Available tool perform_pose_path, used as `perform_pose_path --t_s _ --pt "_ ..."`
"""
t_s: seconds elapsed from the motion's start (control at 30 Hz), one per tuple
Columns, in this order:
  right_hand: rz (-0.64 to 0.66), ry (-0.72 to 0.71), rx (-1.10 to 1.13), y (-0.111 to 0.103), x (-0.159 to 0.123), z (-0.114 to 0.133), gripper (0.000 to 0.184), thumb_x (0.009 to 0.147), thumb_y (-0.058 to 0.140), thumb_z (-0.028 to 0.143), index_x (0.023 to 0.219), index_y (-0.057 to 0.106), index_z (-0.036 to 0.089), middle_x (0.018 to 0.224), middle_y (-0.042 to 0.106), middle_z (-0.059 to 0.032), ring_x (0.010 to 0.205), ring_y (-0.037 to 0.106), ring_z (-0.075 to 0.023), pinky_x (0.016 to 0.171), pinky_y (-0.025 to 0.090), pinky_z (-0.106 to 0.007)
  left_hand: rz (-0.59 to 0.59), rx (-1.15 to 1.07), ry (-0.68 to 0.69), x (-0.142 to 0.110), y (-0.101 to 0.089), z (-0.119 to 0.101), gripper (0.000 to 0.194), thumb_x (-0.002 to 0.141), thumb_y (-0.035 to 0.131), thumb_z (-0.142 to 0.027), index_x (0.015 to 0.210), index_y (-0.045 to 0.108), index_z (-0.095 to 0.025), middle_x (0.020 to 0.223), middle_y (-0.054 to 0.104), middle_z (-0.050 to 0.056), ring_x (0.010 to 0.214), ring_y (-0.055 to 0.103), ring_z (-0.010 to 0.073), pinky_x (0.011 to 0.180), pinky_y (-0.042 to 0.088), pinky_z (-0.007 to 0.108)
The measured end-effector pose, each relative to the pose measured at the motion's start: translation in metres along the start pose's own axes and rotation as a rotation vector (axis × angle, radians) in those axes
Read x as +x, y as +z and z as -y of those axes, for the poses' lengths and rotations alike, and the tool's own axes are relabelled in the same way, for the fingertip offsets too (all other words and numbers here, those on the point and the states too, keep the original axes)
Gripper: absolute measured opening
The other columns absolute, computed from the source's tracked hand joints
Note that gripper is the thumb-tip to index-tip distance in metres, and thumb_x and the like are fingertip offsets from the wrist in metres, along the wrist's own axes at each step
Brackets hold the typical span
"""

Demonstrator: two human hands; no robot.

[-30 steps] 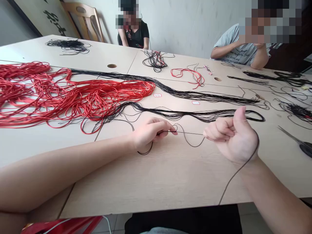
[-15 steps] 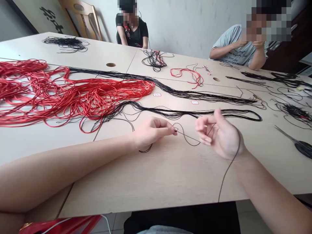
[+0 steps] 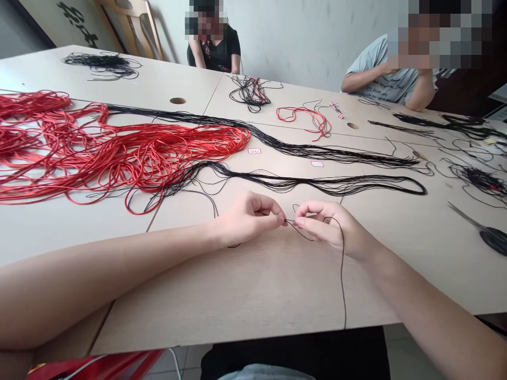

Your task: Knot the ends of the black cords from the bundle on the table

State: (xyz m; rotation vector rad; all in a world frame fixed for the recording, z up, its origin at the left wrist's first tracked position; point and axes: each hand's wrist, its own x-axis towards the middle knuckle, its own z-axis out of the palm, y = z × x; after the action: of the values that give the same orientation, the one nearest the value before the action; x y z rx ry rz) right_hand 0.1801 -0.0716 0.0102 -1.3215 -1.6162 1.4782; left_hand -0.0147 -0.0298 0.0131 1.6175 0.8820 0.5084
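The left hand (image 3: 253,219) pinched a thin black cord (image 3: 344,285) between thumb and forefinger, near the middle of the table's (image 3: 237,290) near edge. The right hand (image 3: 327,224) was just beside it, its thumb and forefinger also narrowed on the cord, with a short stretch running between the two pinches. Another length curved over the right hand and ran down to the near edge. Beyond the hands, a bundle of black cords (image 3: 303,182) lay roughly along the table, its looped end toward the right edge. Red cords (image 3: 138,153) sprawled toward the left edge, and scissors (image 3: 493,237) lay by the right edge. Two people (image 3: 219,50) sat along the far edge.
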Motion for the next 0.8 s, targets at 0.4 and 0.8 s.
perform_pose_path --t_s 0.4,0.8 --pt "-0.241 -0.210 -0.142 0.023 0.006 -0.003 0.046 0.088 0.048 0.036 0.057 0.019 0.019 0.054 0.018 0.0058 0.049 0.020 -0.0067 0.045 0.017 -0.024 -0.116 0.017 0.015 0.000 0.004 0.000 0.015 0.068 0.056 -0.027 0.065 0.064 -0.014 0.049 0.048 -0.003 0.045 0.041 0.0078 0.041 0.027 0.020" --pt "-0.282 -0.633 -0.442 0.033 0.005 -0.010 0.037 0.071 0.046 -0.002 0.054 0.019 0.018 0.057 0.022 0.0047 0.050 0.019 -0.0069 0.045 0.015 -0.025 -0.121 0.173 0.038 -0.002 0.008 0.004 0.013 0.063 0.053 -0.022 0.057 0.060 -0.013 0.045 0.041 -0.004 0.043 0.031 0.0047 0.039 0.017 0.018"
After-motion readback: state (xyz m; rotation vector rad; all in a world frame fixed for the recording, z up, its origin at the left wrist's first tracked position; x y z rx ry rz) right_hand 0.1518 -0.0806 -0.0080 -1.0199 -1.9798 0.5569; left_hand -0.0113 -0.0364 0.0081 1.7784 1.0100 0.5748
